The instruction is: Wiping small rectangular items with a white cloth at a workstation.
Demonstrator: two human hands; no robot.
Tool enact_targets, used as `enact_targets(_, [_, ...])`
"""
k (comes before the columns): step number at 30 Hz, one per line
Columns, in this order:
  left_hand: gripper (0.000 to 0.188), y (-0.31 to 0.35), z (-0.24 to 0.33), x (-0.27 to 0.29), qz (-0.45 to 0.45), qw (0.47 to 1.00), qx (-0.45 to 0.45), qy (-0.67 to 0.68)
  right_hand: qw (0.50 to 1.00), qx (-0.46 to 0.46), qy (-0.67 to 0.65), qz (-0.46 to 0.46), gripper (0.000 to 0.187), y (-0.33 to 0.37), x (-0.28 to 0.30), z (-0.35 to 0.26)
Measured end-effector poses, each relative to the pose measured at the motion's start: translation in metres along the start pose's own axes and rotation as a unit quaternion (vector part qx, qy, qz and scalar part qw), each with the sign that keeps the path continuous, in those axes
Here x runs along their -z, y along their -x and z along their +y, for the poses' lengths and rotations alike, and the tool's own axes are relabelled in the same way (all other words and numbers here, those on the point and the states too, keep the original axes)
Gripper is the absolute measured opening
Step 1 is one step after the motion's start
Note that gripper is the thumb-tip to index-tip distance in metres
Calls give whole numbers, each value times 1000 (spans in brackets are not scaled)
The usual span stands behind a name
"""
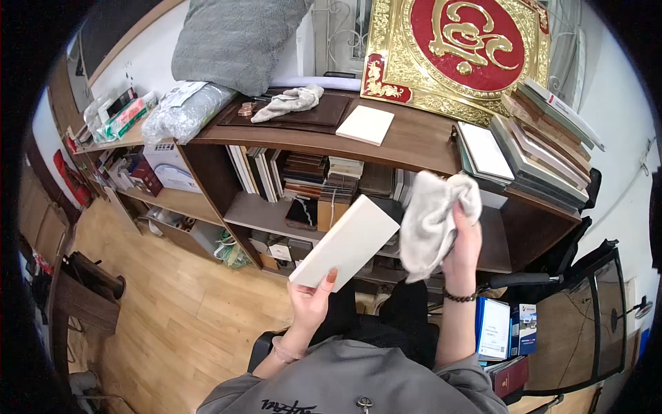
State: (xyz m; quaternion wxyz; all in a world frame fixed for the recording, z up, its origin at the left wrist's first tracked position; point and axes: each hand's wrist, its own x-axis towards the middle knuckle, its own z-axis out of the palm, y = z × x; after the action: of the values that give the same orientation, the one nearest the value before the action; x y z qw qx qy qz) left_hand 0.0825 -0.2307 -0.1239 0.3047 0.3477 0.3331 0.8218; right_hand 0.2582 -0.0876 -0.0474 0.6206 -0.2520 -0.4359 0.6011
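Observation:
My left hand grips a white rectangular tile by its lower end, thumb on the face, and the tile tilts up to the right. Beside it, my right hand is closed round a crumpled pale grey cloth, which hangs just right of the tile and apart from it. Some of the right fingers are hidden by the cloth. On the shelf top ahead lies another white tile. Farther left, a second crumpled cloth rests on a dark brown board.
A wooden shelf unit full of sample tiles stands before me. On its top are a gold and red ornate panel, a grey cushion, a plastic-wrapped bundle and stacked sample boards. Blue folders lie at right.

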Motion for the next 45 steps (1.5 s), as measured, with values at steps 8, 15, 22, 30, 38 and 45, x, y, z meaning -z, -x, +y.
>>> enact_targets(8, [46, 5, 8, -11, -244, 959, 67, -128, 973, -173, -133, -72, 40, 53, -16, 39])
enact_targets(15, [53, -13, 35, -24, -226, 952, 85, -190, 990, -102, -25, -90, 41, 52, -2, 41])
enact_targets(22, [39, -17, 26, -23, -178, 931, 19, -318, 968, 138, 204, -45, 33, 77, 0, 38])
enact_targets(30, [28, -1, 25, -15, -132, 880, -206, -408, 681, 448, 474, -335, 32, 70, -40, 9])
enact_targets(38, [28, -7, 33, -9, -119, 891, -197, -391, 742, 469, 417, -233, 30, 88, -47, 3])
enact_targets(45, [16, -4, 35, -13, -76, 957, -110, -257, 909, 197, 364, -53, 37, 48, -15, 2])
